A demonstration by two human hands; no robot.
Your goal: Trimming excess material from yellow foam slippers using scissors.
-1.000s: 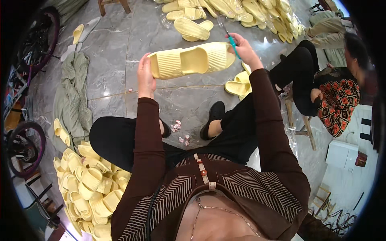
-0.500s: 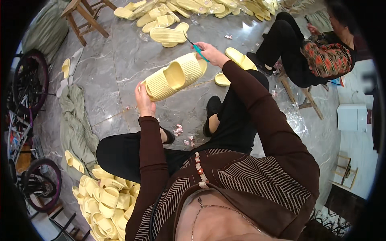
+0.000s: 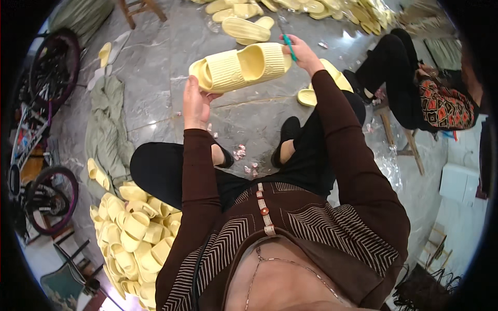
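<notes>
At 12 o'clock in the head view, above the knees, a pale yellow slide sandal (image 3: 241, 67) is held up sole-side toward the camera, lying roughly level. Left hand (image 3: 196, 101) clenched on its heel end, thumb and fingers wrapped under the rim. Right hand (image 3: 302, 52) at the toe end, fingers closed round a thin teal-handled tool (image 3: 288, 46) whose tip meets the sandal's edge; whether that hand also grips the sandal itself, cannot tell. Judged from the layout: trimming of this 1 sandal is in hand, not finished. Small pinkish scraps (image 3: 244, 155) on the grey stone floor (image 3: 155, 62) between the feet suggest offcuts already shed. A heap of like sandals (image 3: 132, 238) at 8 o'clock, another spread (image 3: 311, 8) at 12 to 1 o'clock, 1 more sandal (image 3: 332, 78) just under the right wrist; which lot is done and which waits cannot be told. Another seated person (image 3: 441, 103) at 2 o'clock, well apart.
</notes>
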